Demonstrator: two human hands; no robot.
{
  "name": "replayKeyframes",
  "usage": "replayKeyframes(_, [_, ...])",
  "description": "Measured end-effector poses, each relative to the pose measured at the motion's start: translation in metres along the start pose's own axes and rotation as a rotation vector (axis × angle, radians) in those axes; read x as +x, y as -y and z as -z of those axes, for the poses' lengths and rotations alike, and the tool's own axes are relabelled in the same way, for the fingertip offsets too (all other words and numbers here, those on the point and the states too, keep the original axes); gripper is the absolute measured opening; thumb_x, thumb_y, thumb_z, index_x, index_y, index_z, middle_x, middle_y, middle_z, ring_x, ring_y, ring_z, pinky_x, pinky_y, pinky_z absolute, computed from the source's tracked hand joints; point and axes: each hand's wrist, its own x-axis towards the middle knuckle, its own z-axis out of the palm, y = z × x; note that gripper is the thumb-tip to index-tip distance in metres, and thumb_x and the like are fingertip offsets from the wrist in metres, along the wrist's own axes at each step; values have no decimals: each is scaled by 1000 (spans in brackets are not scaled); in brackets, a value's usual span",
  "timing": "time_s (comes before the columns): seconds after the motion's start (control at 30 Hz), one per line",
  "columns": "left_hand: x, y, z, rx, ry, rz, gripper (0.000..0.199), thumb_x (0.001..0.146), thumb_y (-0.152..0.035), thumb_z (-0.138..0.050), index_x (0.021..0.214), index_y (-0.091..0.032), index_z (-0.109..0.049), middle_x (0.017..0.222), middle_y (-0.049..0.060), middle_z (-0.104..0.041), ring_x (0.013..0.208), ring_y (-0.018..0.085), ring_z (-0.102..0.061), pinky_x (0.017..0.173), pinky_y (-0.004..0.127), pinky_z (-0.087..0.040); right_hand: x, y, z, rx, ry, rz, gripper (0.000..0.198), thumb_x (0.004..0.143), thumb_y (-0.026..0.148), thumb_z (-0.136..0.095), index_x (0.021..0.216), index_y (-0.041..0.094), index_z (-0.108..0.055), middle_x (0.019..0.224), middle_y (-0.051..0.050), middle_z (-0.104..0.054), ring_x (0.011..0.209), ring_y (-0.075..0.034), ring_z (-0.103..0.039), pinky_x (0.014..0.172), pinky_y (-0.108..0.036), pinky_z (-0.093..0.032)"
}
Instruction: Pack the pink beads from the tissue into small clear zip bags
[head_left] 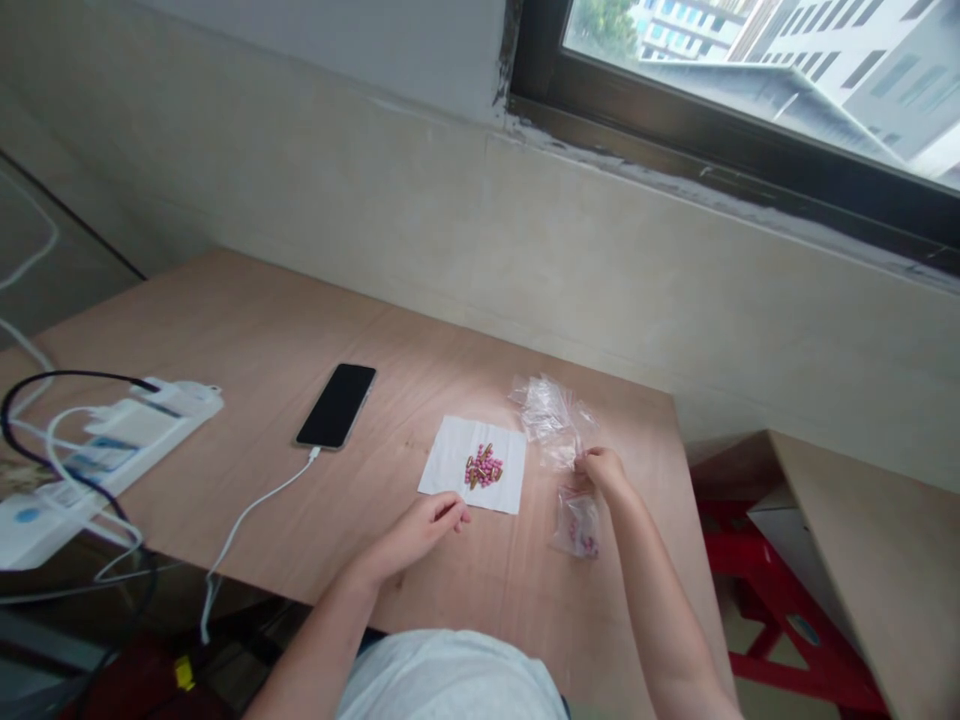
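Note:
A white square sheet [444,462] lies on the table with a small heap of pink and gold bead-like pieces [484,467] on it. At the sheet's near edge rests my left hand [441,515], its fingers loosely curled; what they hold, if anything, is too small to make out. My right hand [602,470] is closed at the near edge of a pile of clear plastic bags [551,412], its fingertips pinching a bag there. Just below it lies a clear bag [576,522] with a few pink pieces inside.
A black phone [337,406], plugged into a white cable [255,500], lies left of the sheet. Further left is a white power strip [161,430] with tangled cords. The wooden table [285,310] meets the wall under a window. Beyond its right edge stands a red stool [787,610].

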Motion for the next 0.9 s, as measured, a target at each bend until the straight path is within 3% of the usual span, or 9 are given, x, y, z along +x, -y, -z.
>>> replayKeyframes(0.2, [1, -3, 0, -27, 4, -22, 28, 82, -34, -37, 76, -15, -57, 72, 0, -55, 72, 14, -51, 69, 24, -37, -50, 17, 29, 233, 245, 13, 18, 64, 30, -58, 66, 12, -62, 59, -6, -60, 55, -15, -55, 51, -25, -37])
replayKeyframes(0.3, [1, -15, -2, -55, 9, -38, 29, 83, -35, -36, 78, -14, -56, 74, 1, -55, 75, 14, -51, 70, 24, -38, -82, 24, 28, 431, 380, 52, 28, 66, 36, -58, 80, 13, -67, 69, -6, -63, 60, -14, -55, 57, -25, -38])
replayKeyframes(0.47, [0, -36, -14, -171, 75, -96, 27, 82, -37, -39, 87, -15, -54, 81, 2, -56, 70, 11, -50, 66, 22, -40, -126, 29, -18, 479, 327, 122, 32, 62, 41, -63, 84, 19, -69, 73, -4, -64, 66, -16, -54, 59, -26, -40])
replayKeyframes(0.6, [2, -34, -20, -230, 44, -69, 28, 80, -38, -43, 96, -17, -51, 92, 4, -57, 77, 13, -54, 70, 24, -43, -143, 33, -57, 517, 256, 167, 26, 57, 35, -68, 75, 16, -67, 71, -6, -65, 65, -18, -56, 62, -30, -42])
replayKeyframes(0.7, [2, -29, -19, -197, 8, -41, 26, 78, -36, -47, 92, -15, -54, 92, 5, -60, 83, 15, -56, 74, 26, -43, -148, 34, -69, 492, 261, 187, 20, 60, 33, -66, 68, 15, -65, 65, -5, -64, 60, -17, -56, 59, -29, -43])
replayKeyframes(0.9, [0, -26, -19, -154, 8, -26, 20, 75, -31, -50, 81, -14, -58, 81, 2, -63, 77, 15, -58, 68, 24, -44, -148, 28, -79, 438, 295, 191, 12, 60, 26, -63, 57, 15, -60, 53, -3, -60, 50, -13, -52, 50, -25, -40])
